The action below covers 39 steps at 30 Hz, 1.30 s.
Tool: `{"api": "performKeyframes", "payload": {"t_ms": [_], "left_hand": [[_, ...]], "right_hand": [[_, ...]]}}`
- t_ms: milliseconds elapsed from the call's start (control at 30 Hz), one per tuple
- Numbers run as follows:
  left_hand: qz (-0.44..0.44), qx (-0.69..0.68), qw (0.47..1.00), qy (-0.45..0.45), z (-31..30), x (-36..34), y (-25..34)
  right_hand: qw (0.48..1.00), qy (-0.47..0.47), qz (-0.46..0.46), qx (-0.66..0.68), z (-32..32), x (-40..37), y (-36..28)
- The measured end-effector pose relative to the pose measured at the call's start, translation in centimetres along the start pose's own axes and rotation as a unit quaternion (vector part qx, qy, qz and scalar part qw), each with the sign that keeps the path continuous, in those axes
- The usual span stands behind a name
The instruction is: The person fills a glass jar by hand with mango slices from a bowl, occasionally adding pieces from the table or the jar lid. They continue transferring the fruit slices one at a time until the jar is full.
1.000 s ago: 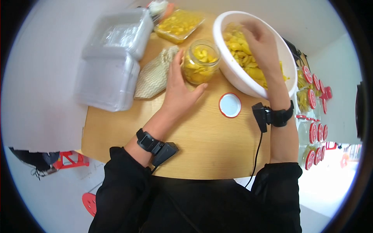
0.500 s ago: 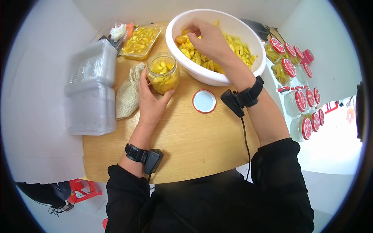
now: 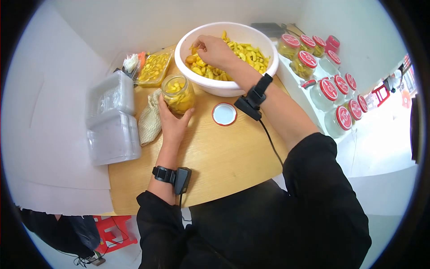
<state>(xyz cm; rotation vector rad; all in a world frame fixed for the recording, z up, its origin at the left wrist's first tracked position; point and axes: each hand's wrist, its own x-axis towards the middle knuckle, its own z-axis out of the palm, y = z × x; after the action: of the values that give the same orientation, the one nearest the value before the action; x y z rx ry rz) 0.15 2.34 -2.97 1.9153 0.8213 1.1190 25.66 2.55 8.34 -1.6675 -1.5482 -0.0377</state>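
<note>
A glass jar (image 3: 179,96) partly filled with yellow peppers in liquid stands uncapped on the wooden table. My left hand (image 3: 174,125) is wrapped around its near side, with the thumb to the right. My right hand (image 3: 214,50) reaches into the left part of a white basin (image 3: 215,87) heaped with yellow peppers (image 3: 248,54). Its fingers are curled together just above the peppers; anything between them is hidden. A red-rimmed jar lid (image 3: 224,114) lies with its white inside up, right of the jar.
Clear plastic containers (image 3: 114,139) and a patterned cloth (image 3: 150,121) are at left. Behind the jar sits a tray of yellow peppers (image 3: 154,67). Several red-lidded jars (image 3: 329,89) stand on a white stepped rack at right. Black cables hang from both wrist devices.
The whole view has shifted, so the basin appears lower and further left. My left hand stays on the jar. My right hand stays curled over the basin's left part.
</note>
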Motion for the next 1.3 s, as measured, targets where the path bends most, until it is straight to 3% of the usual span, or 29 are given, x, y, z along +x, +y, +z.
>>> {"api": "performKeyframes", "payload": {"t_ms": [233,500,600,700,800,1300], "left_hand": [[0.016,0.075,0.996,0.045,0.7,-0.1,-1.3],[0.031,0.051,0.998,0.037,0.3,-0.1,0.7],[0.027,0.043,0.998,0.033,0.4,-0.1,0.1],[0.026,0.043,0.998,0.033,0.3,-0.1,0.2],[0.024,0.087,0.995,0.031,0.1,-0.2,0.7],[-0.003,0.012,1.000,0.016,0.0,0.0,-1.1]], "right_hand": [[0.999,0.013,0.029,-0.039,0.8,0.9,2.0],[0.991,0.074,0.100,-0.048,-0.5,1.3,3.9],[0.991,0.007,0.116,-0.063,-0.3,1.3,3.9],[0.995,-0.086,0.050,-0.014,0.5,0.9,4.3],[0.982,-0.175,0.017,-0.071,0.1,0.0,2.8],[0.934,-0.246,-0.024,-0.259,-1.0,-0.6,-1.4]]}}
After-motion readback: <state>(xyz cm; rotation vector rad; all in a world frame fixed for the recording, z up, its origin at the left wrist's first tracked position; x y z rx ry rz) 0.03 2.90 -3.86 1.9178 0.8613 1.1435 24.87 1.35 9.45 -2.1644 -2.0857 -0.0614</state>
